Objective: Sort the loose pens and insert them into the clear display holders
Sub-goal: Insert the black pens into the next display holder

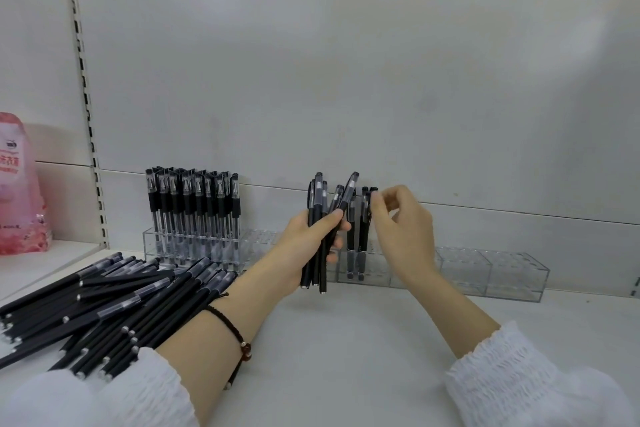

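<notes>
My left hand (311, 239) grips a bunch of several black pens (320, 215), held upright in front of the clear display holders. My right hand (403, 222) pinches the cap end of a black pen (364, 229) that stands in the middle clear holder (381, 270), beside another standing pen. A pile of loose black pens (114, 308) lies on the white shelf at the left. The left clear holder (194, 250) is packed with upright clear-barrelled pens (194, 204). To the right, one more clear holder (495, 270) stands with no pens in it.
A pink packet (19, 191) stands on the neighbouring shelf at the far left, past a slotted metal upright (86, 97). The white back panel (346, 80) rises right behind the holders. One black pen (239, 360) lies under my left forearm.
</notes>
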